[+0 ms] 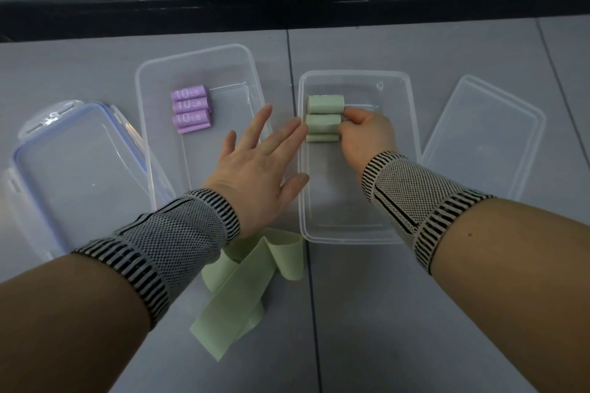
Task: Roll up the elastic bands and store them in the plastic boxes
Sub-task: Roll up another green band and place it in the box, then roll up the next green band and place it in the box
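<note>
Green rolls (324, 118) sit at the right box's (412, 124) far end; right hand (367, 134) pinches one, left hand (255, 166) flat-open; seat it snugly.

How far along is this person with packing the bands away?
Well along, it seems. Three purple rolls lie in the left box. Three green rolls sit in the right box, where the right hand is setting the middle one in place; the left hand is spread open at that box's edge. Left: one unrolled green band on the table, and the lids are off.
</note>
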Motion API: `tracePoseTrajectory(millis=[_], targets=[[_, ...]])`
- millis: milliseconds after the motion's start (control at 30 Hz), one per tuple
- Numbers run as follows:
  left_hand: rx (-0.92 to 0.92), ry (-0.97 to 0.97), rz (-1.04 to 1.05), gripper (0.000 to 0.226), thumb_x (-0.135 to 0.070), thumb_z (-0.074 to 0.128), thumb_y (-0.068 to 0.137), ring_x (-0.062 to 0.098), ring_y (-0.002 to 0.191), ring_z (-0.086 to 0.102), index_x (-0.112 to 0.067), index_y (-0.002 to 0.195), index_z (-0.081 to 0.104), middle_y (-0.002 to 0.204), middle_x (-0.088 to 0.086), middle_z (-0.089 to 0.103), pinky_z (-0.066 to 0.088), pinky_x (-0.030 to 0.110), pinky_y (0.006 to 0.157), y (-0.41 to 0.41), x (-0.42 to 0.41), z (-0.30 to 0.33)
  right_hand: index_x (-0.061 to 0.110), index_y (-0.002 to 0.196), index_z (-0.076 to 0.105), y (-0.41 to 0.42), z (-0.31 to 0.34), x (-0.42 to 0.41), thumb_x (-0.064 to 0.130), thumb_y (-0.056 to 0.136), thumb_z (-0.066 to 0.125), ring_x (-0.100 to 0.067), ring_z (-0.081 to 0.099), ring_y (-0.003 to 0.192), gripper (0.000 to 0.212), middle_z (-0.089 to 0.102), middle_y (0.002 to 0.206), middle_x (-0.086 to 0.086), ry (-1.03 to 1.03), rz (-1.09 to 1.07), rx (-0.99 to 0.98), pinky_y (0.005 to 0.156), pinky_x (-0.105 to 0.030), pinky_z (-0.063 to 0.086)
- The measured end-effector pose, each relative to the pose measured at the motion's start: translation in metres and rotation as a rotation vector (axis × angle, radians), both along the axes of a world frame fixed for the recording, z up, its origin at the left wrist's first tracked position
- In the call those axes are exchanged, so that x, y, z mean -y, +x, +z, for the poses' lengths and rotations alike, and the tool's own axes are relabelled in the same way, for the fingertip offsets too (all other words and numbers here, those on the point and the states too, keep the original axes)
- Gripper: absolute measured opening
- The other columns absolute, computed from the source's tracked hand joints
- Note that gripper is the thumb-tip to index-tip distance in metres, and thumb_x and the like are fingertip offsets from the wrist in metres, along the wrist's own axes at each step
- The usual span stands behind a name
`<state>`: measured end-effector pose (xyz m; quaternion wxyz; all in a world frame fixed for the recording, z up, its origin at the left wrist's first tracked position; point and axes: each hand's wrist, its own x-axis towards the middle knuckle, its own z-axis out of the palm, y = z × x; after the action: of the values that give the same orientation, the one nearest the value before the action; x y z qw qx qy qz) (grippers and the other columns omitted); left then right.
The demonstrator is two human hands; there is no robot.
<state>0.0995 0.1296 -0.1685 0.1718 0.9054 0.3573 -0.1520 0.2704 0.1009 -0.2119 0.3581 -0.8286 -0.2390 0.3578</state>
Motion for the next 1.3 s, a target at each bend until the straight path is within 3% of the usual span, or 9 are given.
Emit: tracePoseTrajectory(millis=[233, 600, 700, 767, 833, 967, 1033, 1167, 1300], targets=[[0.012, 0.0, -0.007, 0.068, -0.054, 0.022, 0.093, 0.016, 0.141, -0.028, -0.031, 0.149, -0.009, 0.156, -0.018, -0.012, 0.001, 0.051, 0.117, 0.0, -0.001, -0.002, 0.02, 0.12, 0.065, -0.001, -0.001, 0.001, 0.002, 0.089, 0.045, -0.014, 0.06, 0.087, 0.041, 0.063, 0.094, 0.004, 0.038, -0.009, -0.074, 0.076, -0.022, 0.046], [-0.001, 0.028, 0.006, 0.067, -0.053, 0.02, 0.093, 0.018, 0.141, -0.026, -0.031, 0.149, -0.009, 0.157, -0.016, -0.01, 0.0, 0.052, 0.117, 0.001, 0.002, -0.003, 0.023, 0.141, 0.041, 0.005, 0.008, 0.009, 0.006, 0.091, 0.045, -0.02, 0.055, 0.114, 0.053, 0.055, 0.128, -0.004, -0.011, 0.011, -0.038, 0.102, -0.038, 0.044], [0.112, 0.031, 0.059, 0.067, -0.053, 0.021, 0.091, 0.021, 0.145, -0.015, -0.03, 0.15, 0.0, 0.159, -0.01, 0.001, 0.007, 0.054, 0.116, -0.004, 0.008, -0.002, 0.025, 0.137, 0.046, 0.001, 0.023, 0.025, 0.004, 0.092, 0.043, -0.016, 0.056, 0.105, 0.049, 0.056, 0.119, 0.0, 0.05, 0.025, 0.006, 0.099, -0.036, 0.047], [0.264, 0.063, 0.074, 0.065, -0.05, 0.026, 0.089, 0.029, 0.146, 0.005, -0.024, 0.149, 0.02, 0.156, 0.0, 0.021, 0.019, 0.055, 0.113, -0.013, 0.015, 0.003, 0.026, 0.131, 0.052, -0.01, 0.039, 0.043, 0.004, 0.093, 0.044, -0.009, 0.056, 0.092, 0.045, 0.056, 0.109, 0.004, 0.124, 0.089, 0.086, 0.091, -0.024, 0.048], [0.349, 0.092, 0.066, 0.062, -0.041, 0.034, 0.087, 0.033, 0.141, 0.023, -0.016, 0.143, 0.035, 0.149, 0.008, 0.036, 0.027, 0.052, 0.11, -0.03, 0.022, 0.008, 0.03, 0.123, 0.057, -0.026, 0.055, 0.064, 0.004, 0.093, 0.046, -0.003, 0.055, 0.081, 0.041, 0.058, 0.1, 0.008, 0.193, 0.171, 0.115, 0.079, -0.013, 0.047], [0.387, 0.139, 0.067, 0.051, -0.029, 0.042, 0.085, 0.029, 0.121, 0.047, -0.012, 0.133, 0.049, 0.135, 0.008, 0.05, 0.038, 0.039, 0.102, -0.075, 0.041, 0.016, 0.026, 0.114, 0.063, -0.069, 0.062, 0.113, 0.011, 0.091, 0.046, -0.007, 0.063, 0.088, 0.032, 0.065, 0.095, 0.012, 0.289, 0.369, 0.081, 0.086, -0.024, 0.051], [0.405, 0.112, 0.098, 0.043, -0.026, 0.043, 0.085, 0.025, 0.108, 0.057, -0.014, 0.125, 0.055, 0.127, 0.005, 0.056, 0.047, 0.034, 0.091, -0.093, 0.054, 0.015, 0.016, 0.11, 0.067, -0.087, 0.055, 0.13, 0.018, 0.09, 0.043, -0.008, 0.064, 0.089, 0.032, 0.069, 0.097, 0.006, 0.346, 0.455, 0.133, 0.086, -0.021, 0.05], [0.395, 0.001, 0.102, 0.031, -0.026, 0.042, 0.085, 0.024, 0.079, 0.068, -0.019, 0.11, 0.061, 0.112, 0.001, 0.063, 0.057, 0.036, 0.065, -0.112, 0.079, 0.001, 0.006, 0.112, 0.067, -0.112, 0.027, 0.141, 0.017, 0.086, 0.038, -0.019, 0.06, 0.109, 0.04, 0.064, 0.12, -0.009, 0.283, 0.665, 0.152, 0.1, -0.025, 0.044], [0.27, -0.041, 0.139, 0.031, -0.03, 0.047, 0.082, 0.024, 0.075, 0.067, -0.019, 0.107, 0.061, 0.107, 0.001, 0.064, 0.056, 0.034, 0.062, -0.12, 0.099, 0.0, 0.0, 0.121, 0.059, -0.13, 0.016, 0.143, 0.004, 0.08, 0.049, -0.038, 0.048, 0.126, 0.042, 0.045, 0.139, -0.023, 0.153, 0.764, 0.247, 0.106, -0.042, 0.03]])
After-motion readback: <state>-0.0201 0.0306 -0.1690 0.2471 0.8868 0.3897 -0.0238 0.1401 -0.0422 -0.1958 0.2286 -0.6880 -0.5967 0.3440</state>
